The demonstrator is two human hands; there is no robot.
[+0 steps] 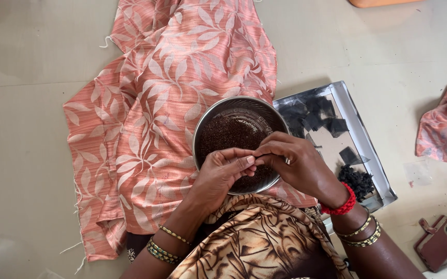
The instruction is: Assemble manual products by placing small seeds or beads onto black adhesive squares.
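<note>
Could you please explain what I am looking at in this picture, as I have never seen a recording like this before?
There is no machine here. A camera worn on a person's head looks down at their own two bare hands. The left hand and right hand meet fingertip to fingertip over a round steel bowl holding dark, fine grains; whatever they pinch is too small to tell. The bowl rests on a peach leaf-print cloth spread on the floor. Beside it lies a flat tray with black scraps, and a reddish phone case further right.
</note>
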